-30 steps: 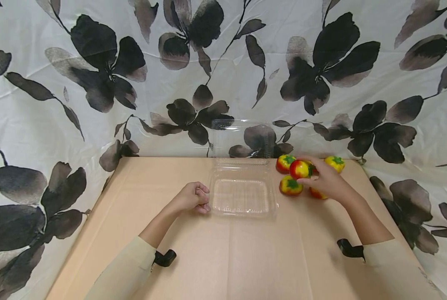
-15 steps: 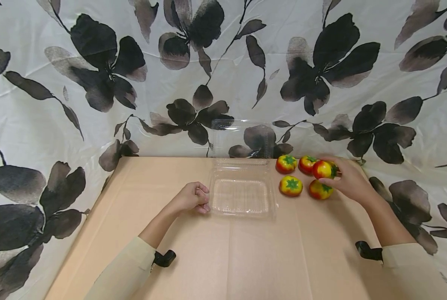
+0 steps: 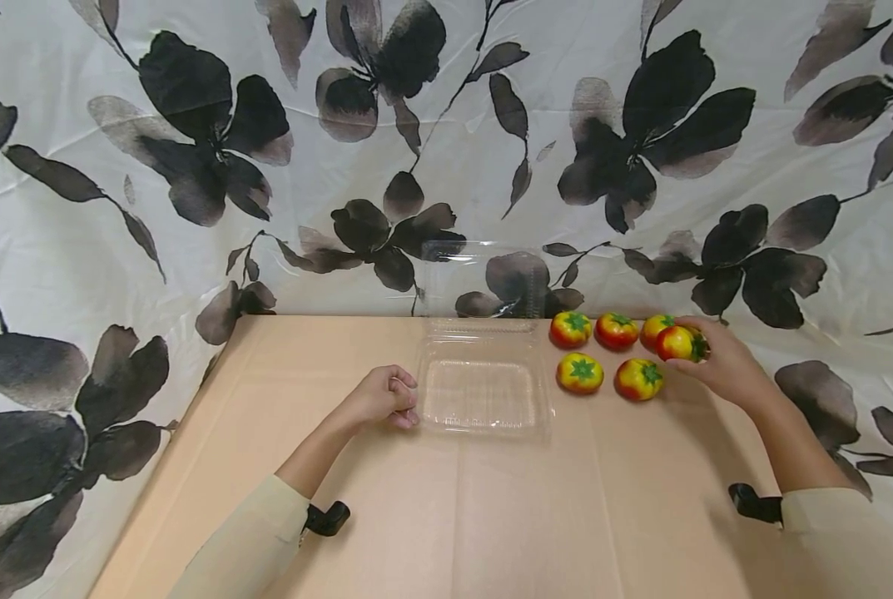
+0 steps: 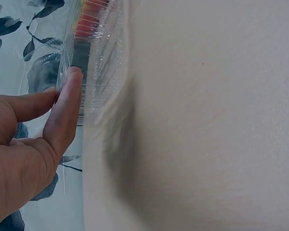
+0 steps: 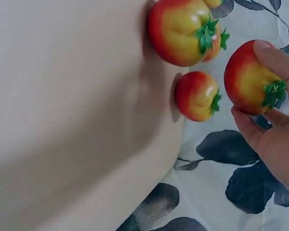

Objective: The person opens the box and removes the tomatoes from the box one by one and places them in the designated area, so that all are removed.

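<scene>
In the head view my right hand (image 3: 723, 366) holds a red-and-yellow tomato (image 3: 676, 343) with a green leafy top, at the right end of the group. The right wrist view has this tomato (image 5: 253, 79) between thumb and fingers, apart from the tabletop. Several similar tomatoes stand on the table in two rows, among them a front one (image 3: 580, 373) and a back one (image 3: 616, 331). A clear plastic clamshell container (image 3: 483, 420) lies with its lid raised at the back. My left hand (image 3: 380, 395) pinches its left rim, as the left wrist view (image 4: 38, 130) shows.
A light tan tabletop (image 3: 476, 516) spreads under everything. Behind its back edge hangs a white cloth (image 3: 506, 166) with dark flowers, and the container's lid (image 3: 483, 279) stands up before it. Black wrist cameras (image 3: 329, 517) sit at both sleeves.
My right hand has moved to the right with the tomato, past the back row, uncovering tomatoes that it had hidden. The left hand and the container stay where they were.
</scene>
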Action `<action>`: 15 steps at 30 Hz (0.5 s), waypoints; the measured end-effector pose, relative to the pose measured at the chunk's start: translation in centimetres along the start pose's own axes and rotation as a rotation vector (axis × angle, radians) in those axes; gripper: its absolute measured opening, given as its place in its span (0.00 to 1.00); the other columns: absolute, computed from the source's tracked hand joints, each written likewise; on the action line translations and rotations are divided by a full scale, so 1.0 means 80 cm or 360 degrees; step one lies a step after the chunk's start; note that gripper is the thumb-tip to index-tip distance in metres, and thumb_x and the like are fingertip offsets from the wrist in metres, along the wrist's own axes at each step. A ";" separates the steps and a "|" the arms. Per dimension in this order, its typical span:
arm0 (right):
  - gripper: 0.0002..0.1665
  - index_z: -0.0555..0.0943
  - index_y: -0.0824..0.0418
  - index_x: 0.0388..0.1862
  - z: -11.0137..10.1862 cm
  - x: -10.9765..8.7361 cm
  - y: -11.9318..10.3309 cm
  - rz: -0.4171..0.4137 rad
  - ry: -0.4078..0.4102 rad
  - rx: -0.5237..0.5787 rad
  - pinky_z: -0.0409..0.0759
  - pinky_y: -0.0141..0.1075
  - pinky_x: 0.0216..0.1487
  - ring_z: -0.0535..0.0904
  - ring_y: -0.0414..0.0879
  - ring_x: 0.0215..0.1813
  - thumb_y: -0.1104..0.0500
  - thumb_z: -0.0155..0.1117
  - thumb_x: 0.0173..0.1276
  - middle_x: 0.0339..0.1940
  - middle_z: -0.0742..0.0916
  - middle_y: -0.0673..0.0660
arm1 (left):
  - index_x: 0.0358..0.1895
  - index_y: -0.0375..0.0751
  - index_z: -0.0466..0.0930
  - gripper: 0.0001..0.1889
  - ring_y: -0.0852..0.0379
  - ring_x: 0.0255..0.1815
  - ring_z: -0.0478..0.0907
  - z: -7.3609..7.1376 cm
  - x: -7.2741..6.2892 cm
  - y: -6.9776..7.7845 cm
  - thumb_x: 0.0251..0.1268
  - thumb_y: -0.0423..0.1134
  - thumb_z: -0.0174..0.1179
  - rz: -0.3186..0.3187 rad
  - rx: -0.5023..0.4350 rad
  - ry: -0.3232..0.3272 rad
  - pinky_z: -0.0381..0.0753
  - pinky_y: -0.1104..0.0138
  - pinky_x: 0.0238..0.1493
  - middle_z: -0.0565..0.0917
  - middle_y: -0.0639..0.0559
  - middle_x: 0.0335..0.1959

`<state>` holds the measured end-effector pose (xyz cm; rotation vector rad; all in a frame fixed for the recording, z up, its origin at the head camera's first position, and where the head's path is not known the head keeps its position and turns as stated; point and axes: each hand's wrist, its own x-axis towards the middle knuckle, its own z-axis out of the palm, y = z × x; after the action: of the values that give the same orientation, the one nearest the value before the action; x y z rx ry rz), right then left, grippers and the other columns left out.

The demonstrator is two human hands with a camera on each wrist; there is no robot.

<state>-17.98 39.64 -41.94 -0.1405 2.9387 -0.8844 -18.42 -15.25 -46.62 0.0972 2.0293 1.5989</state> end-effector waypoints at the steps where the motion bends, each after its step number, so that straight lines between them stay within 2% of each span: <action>1: 0.46 0.61 0.71 0.75 0.000 0.000 0.004 0.0003 0.0010 -0.0007 0.64 0.77 0.68 0.61 0.78 0.71 0.56 0.75 0.67 0.73 0.66 0.78 | 0.58 0.21 0.67 0.15 0.51 0.27 0.88 0.000 0.000 0.000 0.71 0.20 0.54 -0.0005 -0.0003 0.0003 0.92 0.62 0.32 0.83 0.38 0.33; 9: 0.45 0.62 0.73 0.74 -0.001 -0.004 0.027 0.0070 -0.0007 -0.0098 0.62 0.79 0.68 0.62 0.79 0.67 0.58 0.74 0.67 0.69 0.67 0.80 | 0.57 0.21 0.67 0.15 0.51 0.27 0.88 0.002 -0.001 0.001 0.70 0.20 0.55 0.0012 -0.0009 0.0002 0.92 0.63 0.31 0.83 0.39 0.32; 15: 0.46 0.61 0.73 0.73 0.002 -0.005 0.039 0.0240 -0.0045 -0.0158 0.64 0.79 0.66 0.63 0.79 0.63 0.53 0.73 0.67 0.65 0.67 0.83 | 0.58 0.19 0.66 0.16 0.51 0.28 0.88 0.000 -0.001 -0.001 0.70 0.19 0.54 0.0027 -0.0008 -0.0008 0.92 0.63 0.32 0.83 0.38 0.32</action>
<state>-17.74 42.16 -43.77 0.0623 2.9209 -0.7110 -18.32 -15.28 -46.64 0.1171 2.0258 1.6123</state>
